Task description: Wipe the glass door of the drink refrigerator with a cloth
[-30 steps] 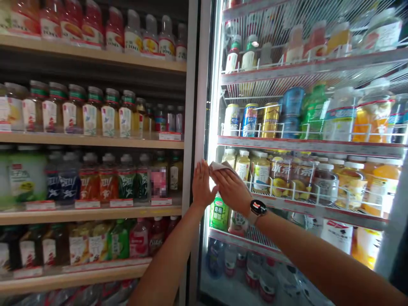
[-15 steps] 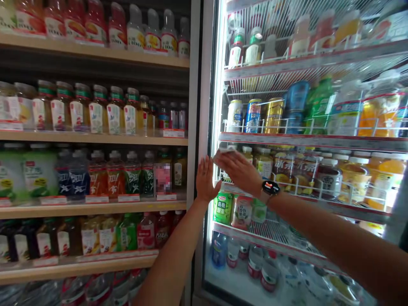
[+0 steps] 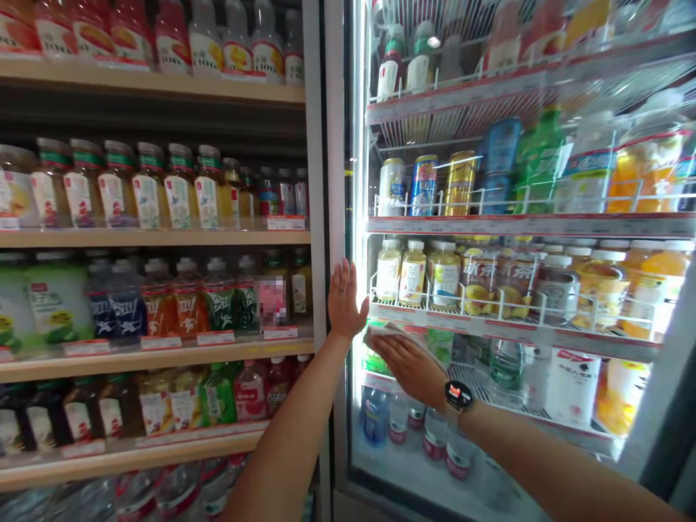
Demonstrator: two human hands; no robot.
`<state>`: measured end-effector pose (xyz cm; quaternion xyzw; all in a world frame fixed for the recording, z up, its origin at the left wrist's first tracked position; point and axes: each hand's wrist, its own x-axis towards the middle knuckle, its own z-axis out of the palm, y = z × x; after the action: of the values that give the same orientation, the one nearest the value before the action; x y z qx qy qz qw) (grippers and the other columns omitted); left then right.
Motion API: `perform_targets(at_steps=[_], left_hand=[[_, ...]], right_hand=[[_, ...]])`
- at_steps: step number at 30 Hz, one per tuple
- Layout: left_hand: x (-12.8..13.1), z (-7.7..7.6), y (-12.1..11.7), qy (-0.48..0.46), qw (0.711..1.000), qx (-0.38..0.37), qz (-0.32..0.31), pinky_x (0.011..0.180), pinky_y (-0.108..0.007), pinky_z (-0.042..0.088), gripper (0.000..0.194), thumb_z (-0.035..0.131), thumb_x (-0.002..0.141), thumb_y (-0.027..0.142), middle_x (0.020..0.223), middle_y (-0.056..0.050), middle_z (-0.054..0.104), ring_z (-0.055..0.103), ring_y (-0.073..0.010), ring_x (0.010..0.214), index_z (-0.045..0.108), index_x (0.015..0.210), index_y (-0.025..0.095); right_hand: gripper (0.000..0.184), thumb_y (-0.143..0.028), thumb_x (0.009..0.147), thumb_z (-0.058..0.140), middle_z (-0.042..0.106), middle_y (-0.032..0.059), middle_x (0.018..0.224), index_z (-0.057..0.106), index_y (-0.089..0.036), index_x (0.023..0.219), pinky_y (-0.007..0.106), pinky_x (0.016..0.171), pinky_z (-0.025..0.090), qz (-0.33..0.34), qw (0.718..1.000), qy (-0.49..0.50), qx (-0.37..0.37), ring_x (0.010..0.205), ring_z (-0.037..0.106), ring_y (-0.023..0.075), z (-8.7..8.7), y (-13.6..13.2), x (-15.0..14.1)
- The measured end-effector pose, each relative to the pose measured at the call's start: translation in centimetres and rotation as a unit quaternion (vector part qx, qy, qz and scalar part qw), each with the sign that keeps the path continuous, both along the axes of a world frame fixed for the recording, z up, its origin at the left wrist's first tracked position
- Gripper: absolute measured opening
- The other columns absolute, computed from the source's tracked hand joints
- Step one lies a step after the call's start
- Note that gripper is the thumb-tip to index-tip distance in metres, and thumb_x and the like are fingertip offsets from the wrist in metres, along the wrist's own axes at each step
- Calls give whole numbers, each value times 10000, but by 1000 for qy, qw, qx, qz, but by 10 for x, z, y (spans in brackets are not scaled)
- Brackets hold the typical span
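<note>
My left hand (image 3: pixel 346 304) rests flat, fingers stretched upward, on the grey frame (image 3: pixel 338 391) at the left edge of a drinks fridge. Just right of it, my right hand (image 3: pixel 410 368) presses a pale wiping cloth (image 3: pixel 387 330) against the fridge's glass door (image 3: pixel 402 482). Most of the cloth is hidden under the palm and fingers. A dark watch (image 3: pixel 458 395) is on my right wrist. Behind the glass, the hand lies in front of the shelf below the row of white-capped tea bottles (image 3: pixel 413 274).
Lit wire shelves inside the fridge carry cans (image 3: pixel 424 185), bottles and cartons. On the left, open wooden shelves (image 3: pixel 163 238) hold rows of juice bottles (image 3: pixel 149 185) and pouches. A bright light strip (image 3: pixel 357 181) runs down the door's left side.
My right hand and the cloth have slid down the glass, from the tea-bottle shelf to below it. My left hand stays on the frame. The view has shifted slightly right.
</note>
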<state>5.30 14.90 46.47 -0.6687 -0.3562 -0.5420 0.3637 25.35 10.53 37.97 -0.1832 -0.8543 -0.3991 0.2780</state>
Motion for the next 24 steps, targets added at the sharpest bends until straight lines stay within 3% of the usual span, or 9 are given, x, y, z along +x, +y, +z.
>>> perform_targets(at_steps=[2,4,6,10,12,13,16,20,24], left_hand=[[1,0,1,-4,1000,-3,4,1233,-508,189,677,274,1008,436,1651,-143,154,119,-292,1530,89,1588,139],[2,0,2,-8,1000,-5,7,1235,-516,186,658,299,1008,385,1650,-139,150,110,-291,1531,103,1587,141],[3,1,2,-11,1000,-5,8,1236,-521,186,645,314,1006,353,1648,-139,151,109,-292,1530,123,1584,137],[4,2,2,-10,1000,7,9,1236,-518,191,648,337,1005,326,1649,-140,140,116,-291,1529,115,1584,137],[3,2,2,-7,1000,20,13,1233,-514,199,659,351,1003,322,1651,-140,134,118,-291,1530,101,1586,145],[3,2,2,-5,1000,24,16,1232,-513,203,665,357,1001,320,1651,-141,133,119,-292,1530,94,1587,149],[5,2,0,-6,1000,18,24,1226,-516,208,676,361,1001,329,1650,-144,130,119,-295,1529,73,1589,158],[18,2,-5,-40,999,-5,22,1231,-535,164,671,338,1014,357,1650,-139,131,119,-289,1529,43,1590,181],[35,3,-8,4,1000,-6,-3,1224,-526,191,668,334,1011,386,1649,-118,165,119,-288,1529,60,1591,202]], right_hand=[[714,-35,836,444,632,111,1341,299,-70,1534,400,1054,481,13,1000,-22,-12,1193,589,220,-19,-3,11],[727,-47,843,452,656,93,1301,275,-89,1547,385,1077,461,17,999,-40,-8,1183,593,210,-8,-4,20],[723,-74,874,462,634,97,1332,242,-106,1562,401,1124,415,1,999,-37,11,1223,568,222,37,-2,25],[694,-93,949,399,487,130,1491,140,-148,1591,520,1218,248,-56,993,92,53,1396,408,269,167,3,25],[665,-145,983,372,388,137,1561,112,-156,1595,570,1221,208,-63,982,161,76,1469,293,294,209,6,22],[664,-167,991,373,353,139,1581,101,-155,1596,579,1218,208,-63,978,180,84,1487,256,300,217,7,20],[690,-202,981,426,351,146,1582,116,-135,1593,549,1204,276,-57,983,158,79,1476,288,302,192,7,12],[665,-164,949,453,510,154,1473,222,-90,1569,483,1134,410,-38,995,82,43,1337,487,279,98,3,4],[663,-92,881,441,508,157,1479,314,-63,1532,449,1073,477,-16,999,36,22,1346,483,258,10,-2,6]])
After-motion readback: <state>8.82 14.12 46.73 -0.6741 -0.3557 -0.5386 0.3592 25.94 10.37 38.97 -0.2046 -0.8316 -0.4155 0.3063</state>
